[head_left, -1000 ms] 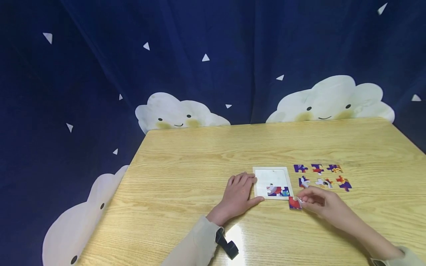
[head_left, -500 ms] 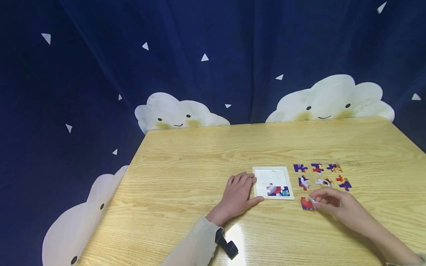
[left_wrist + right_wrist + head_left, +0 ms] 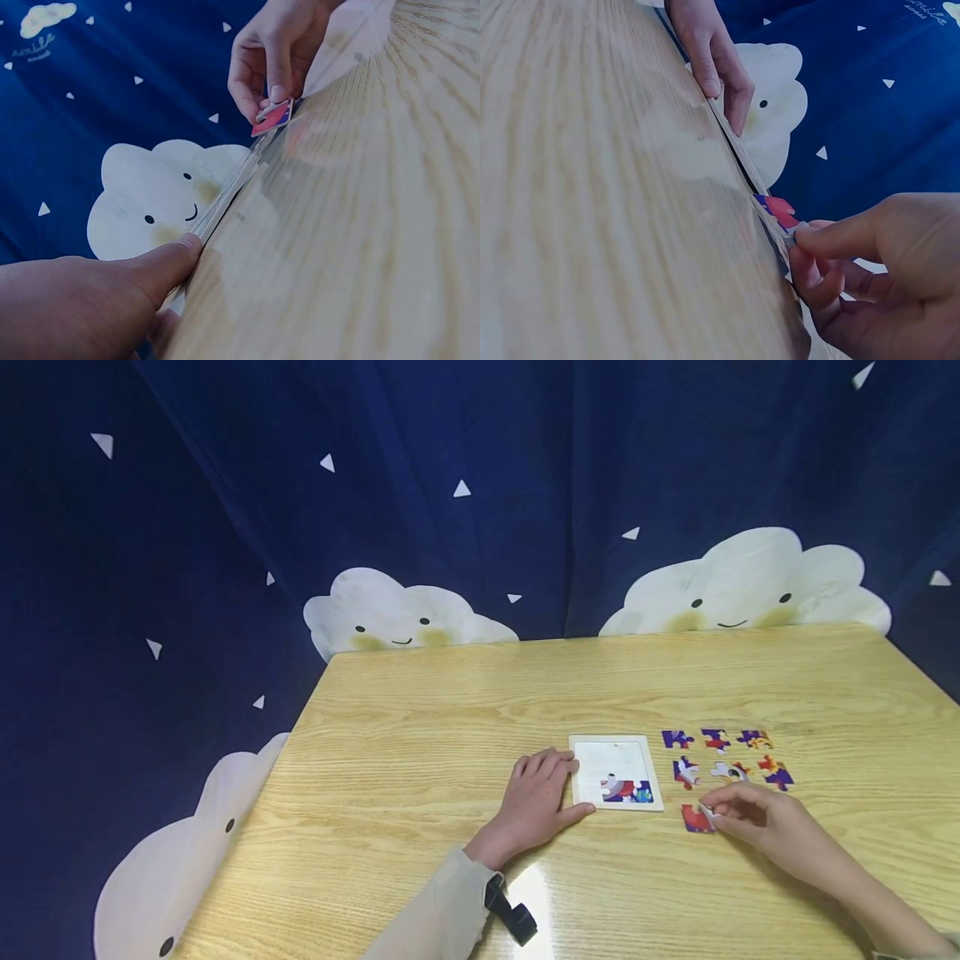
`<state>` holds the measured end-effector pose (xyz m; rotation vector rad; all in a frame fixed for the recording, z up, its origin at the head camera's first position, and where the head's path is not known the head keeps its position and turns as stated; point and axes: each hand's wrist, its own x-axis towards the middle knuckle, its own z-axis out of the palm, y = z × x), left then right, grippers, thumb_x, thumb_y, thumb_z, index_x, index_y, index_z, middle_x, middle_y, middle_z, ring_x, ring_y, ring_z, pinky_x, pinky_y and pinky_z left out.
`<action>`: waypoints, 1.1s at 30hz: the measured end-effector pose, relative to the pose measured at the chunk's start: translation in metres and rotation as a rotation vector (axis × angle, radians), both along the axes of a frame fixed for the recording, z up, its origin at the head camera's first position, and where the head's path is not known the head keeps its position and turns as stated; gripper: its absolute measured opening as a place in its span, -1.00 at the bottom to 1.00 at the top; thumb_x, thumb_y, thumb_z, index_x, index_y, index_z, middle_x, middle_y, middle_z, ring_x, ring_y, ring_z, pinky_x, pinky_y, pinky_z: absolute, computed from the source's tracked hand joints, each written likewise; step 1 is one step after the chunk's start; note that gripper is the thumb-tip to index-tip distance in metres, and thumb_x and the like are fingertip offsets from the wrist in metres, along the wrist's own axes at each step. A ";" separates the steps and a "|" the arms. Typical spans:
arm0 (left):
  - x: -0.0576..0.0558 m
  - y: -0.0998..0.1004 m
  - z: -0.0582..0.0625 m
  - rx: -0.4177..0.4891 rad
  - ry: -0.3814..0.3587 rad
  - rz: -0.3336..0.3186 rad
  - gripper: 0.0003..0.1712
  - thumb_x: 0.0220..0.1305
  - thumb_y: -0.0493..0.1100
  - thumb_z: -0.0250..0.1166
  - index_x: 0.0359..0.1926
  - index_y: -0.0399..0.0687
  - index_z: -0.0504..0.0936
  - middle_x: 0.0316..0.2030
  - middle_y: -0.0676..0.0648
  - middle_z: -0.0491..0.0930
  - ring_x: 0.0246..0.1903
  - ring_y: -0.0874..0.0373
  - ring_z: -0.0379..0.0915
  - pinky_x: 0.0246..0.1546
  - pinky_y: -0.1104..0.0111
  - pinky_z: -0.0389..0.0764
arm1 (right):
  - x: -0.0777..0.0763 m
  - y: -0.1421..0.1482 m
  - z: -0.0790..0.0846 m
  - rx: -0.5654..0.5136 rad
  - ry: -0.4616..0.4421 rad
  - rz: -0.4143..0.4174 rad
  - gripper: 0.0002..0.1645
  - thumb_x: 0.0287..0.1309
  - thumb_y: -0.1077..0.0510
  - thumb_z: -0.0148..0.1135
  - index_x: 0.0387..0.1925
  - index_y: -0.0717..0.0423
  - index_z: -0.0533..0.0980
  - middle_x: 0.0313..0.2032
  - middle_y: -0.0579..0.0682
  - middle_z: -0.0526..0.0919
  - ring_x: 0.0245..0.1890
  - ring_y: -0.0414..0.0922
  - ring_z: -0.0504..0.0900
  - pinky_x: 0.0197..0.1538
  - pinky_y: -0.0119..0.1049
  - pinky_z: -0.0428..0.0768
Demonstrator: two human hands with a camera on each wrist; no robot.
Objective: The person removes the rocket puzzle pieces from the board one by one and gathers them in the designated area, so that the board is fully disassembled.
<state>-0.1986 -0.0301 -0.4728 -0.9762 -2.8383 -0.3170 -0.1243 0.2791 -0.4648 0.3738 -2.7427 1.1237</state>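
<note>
My right hand (image 3: 765, 818) pinches a red and purple jigsaw puzzle piece (image 3: 697, 819) between thumb and fingers, right of the tray and close over the table. In the right wrist view, the thumb lies on the near end of the puzzle piece (image 3: 778, 209). My left hand (image 3: 534, 802) rests at the left side of a white square puzzle tray (image 3: 610, 739), its fingers on the left edge and its thumb by the lower left corner. Joined puzzle pieces (image 3: 628, 791), red, purple and white, lie in the tray's lower right part. The left thumb (image 3: 169, 262) stretches along the tray edge.
Several loose puzzle pieces lie in two rows right of the tray, among them a purple piece (image 3: 677, 740) and an orange one (image 3: 775, 772). The wooden table (image 3: 420, 718) meets a dark blue curtain (image 3: 450, 427) with white clouds behind it. A black strap (image 3: 512, 910) hangs from the left wrist.
My right hand has moved right with the puzzle piece, away from the tray's lower right corner; in the last half second it shifts only slightly. The left hand and tray have stayed put.
</note>
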 end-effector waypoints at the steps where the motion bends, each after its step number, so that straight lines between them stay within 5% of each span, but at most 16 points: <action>1: 0.000 0.000 0.000 -0.001 0.001 0.000 -0.30 0.30 0.38 0.09 0.27 0.07 0.41 0.33 0.08 0.36 0.33 0.11 0.27 0.29 0.20 0.26 | 0.000 0.000 -0.001 0.009 0.022 0.003 -0.74 0.00 0.37 0.39 -0.24 0.04 0.65 -0.42 -0.31 0.63 -0.41 -0.49 0.50 -0.32 -0.63 0.48; 15: 0.000 -0.001 -0.001 0.004 -0.006 0.000 -0.29 0.30 0.38 0.09 0.28 0.06 0.41 0.33 0.08 0.36 0.34 0.10 0.26 0.30 0.19 0.25 | -0.004 0.003 -0.007 0.091 0.227 0.023 -0.58 -0.22 0.46 0.45 -0.27 0.01 0.67 -0.45 -0.22 0.66 -0.39 -0.55 0.49 -0.26 -0.74 0.41; 33: -0.002 0.000 0.000 0.003 -0.043 0.005 -0.27 0.31 0.38 0.09 0.31 0.05 0.39 0.35 0.07 0.35 0.36 0.09 0.23 0.35 0.14 0.23 | -0.010 0.007 -0.005 0.106 0.107 0.061 -0.70 -0.09 0.39 0.41 -0.28 0.02 0.65 -0.48 -0.34 0.50 -0.45 -0.50 0.37 -0.42 -0.55 0.38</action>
